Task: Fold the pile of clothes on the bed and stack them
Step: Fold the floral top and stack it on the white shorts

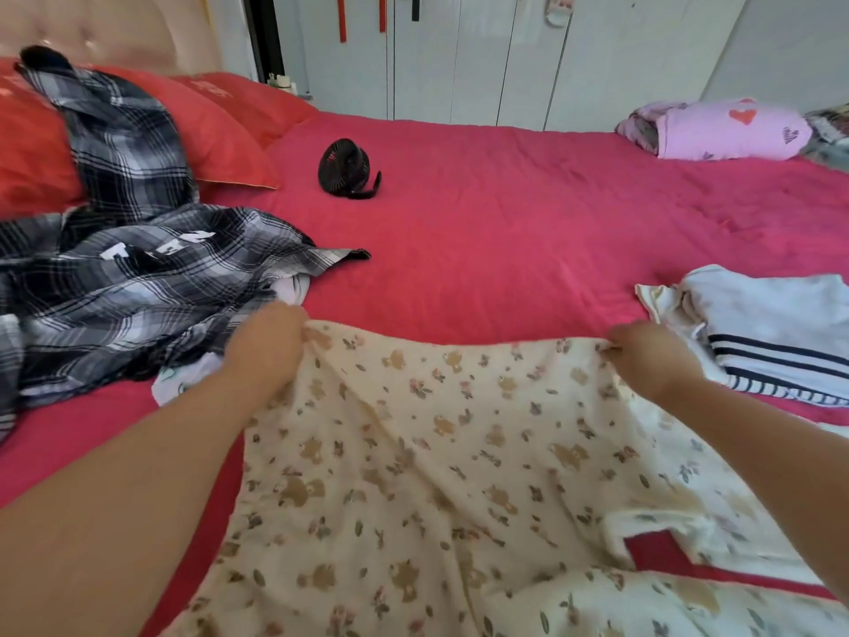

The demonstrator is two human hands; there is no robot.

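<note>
On the big red bed sheet (505,223), right in front of the person, lies a cream cotton cloth with little brown bears and flowers on it (436,452). It is spread out wide, and its top edge is pulled into a line between the two hands. The left hand (264,347) has its fingers curled tight around the top left corner of the cloth. The right hand (652,360) pinches the top right corner between its thumb and fingers. The low part of the cloth is bunched up near the person.

Just beside the left hand is a messy pile of black and white checked clothes (128,278). Part of the pile runs up onto the red pillows (216,131). Just beside the right hand is a neat stack of folded white clothes with dark stripes (772,328).

Farther back, in the middle of the bed, sits a small round black fan (347,170). At the far right corner lies a rolled pink blanket with red hearts (726,131). Behind the bed stand white cupboard doors (482,52).
</note>
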